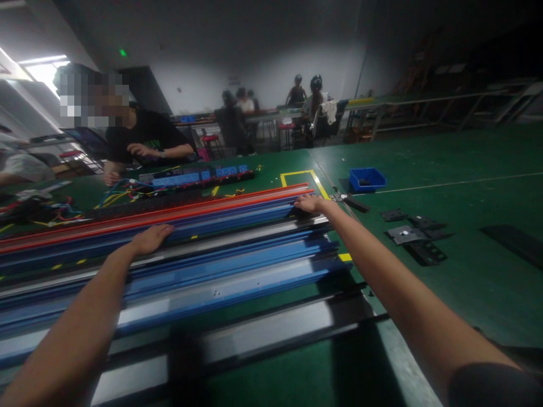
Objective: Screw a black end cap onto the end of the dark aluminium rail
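Observation:
Several long blue metal rails (237, 265) lie side by side across the green table (466, 169), with a red rail (169, 213) at the far side of the stack. My left hand (149, 238) rests palm down on a blue rail near the middle, fingers curled over its far edge. My right hand (310, 203) reaches far out and grips the right end of a blue rail just below the red one. A silver and black rail (263, 330) lies nearest to me.
A blue bin (367, 178) stands on the table to the right, near black flat parts (413, 234) and a yellow taped square (303, 176). Across the table a person in black (148, 138) handles wired power strips (190, 178). More people sit at the back.

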`<state>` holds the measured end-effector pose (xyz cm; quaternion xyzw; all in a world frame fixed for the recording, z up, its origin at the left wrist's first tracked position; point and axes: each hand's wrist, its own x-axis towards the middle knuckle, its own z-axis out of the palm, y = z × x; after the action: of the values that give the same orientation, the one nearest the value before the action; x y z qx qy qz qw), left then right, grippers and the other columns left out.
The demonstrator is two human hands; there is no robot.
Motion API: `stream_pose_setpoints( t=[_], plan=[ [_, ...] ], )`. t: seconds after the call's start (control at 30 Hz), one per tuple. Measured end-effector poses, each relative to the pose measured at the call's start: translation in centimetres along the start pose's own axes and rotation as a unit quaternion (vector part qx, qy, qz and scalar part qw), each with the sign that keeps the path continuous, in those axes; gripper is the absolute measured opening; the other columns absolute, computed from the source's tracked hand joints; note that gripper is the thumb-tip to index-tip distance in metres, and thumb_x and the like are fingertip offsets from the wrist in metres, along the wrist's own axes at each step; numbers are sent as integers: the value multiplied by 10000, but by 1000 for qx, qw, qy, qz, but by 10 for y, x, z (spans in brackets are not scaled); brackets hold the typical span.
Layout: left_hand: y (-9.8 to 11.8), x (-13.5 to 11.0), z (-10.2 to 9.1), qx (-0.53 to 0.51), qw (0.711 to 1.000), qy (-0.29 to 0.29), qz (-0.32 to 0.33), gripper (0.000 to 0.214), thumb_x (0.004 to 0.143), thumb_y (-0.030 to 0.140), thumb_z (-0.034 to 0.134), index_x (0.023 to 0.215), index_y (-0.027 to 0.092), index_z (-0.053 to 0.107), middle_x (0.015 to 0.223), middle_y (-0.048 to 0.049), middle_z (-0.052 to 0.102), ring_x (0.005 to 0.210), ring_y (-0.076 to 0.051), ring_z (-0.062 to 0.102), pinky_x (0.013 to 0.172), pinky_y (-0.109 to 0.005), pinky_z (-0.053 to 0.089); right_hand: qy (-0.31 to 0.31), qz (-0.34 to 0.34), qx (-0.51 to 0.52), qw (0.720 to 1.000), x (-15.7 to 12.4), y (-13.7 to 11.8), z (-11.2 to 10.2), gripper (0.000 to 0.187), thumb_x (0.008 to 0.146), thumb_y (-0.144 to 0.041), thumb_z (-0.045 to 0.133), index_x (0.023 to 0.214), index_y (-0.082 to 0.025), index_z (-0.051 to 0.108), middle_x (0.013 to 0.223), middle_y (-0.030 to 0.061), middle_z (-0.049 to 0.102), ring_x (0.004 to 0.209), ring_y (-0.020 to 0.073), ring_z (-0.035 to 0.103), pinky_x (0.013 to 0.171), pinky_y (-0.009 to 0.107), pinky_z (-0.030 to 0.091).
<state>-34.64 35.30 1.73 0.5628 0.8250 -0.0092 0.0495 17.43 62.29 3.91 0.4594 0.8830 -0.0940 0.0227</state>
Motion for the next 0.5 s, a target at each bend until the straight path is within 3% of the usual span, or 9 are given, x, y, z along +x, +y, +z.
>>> stream_pose_setpoints(
  t=[0.23,0.33,0.43,0.5],
  plan=[
    [5,-3,5,9,998,-20,-53,666,1063,410,185,1463,89,609,1622,-151,542,1512,-280,489,1273,-435,339,5,-1,-15,1000,-4,-1,3,459,1054,-418,673,1443,-182,611,1492,132,587,1326,304,610,1120,560,509],
    [11,-6,2,15,998,-12,-55,643,1052,410,206,1411,118,651,1581,-141,590,1477,-268,530,1234,-399,392,12,-3,-26,1000,-13,-6,3,431,1121,-449,497,1447,-202,629,1543,141,574,1416,344,547,1185,598,412],
    [21,-12,-5,26,997,9,-67,674,1033,499,239,1356,87,663,1462,-220,662,1354,-338,628,1126,-446,489,35,-9,-38,999,-27,-11,1,517,1146,-436,309,1384,-161,675,1488,187,627,1393,376,565,1160,557,412],
    [28,-19,-10,40,995,39,-85,763,1006,594,256,1360,27,623,1404,-312,655,1297,-437,641,1045,-543,520,63,-13,-49,997,-38,-14,-3,539,1138,-438,313,1366,-100,665,1455,233,634,1362,387,577,1134,519,427]
  ],
)
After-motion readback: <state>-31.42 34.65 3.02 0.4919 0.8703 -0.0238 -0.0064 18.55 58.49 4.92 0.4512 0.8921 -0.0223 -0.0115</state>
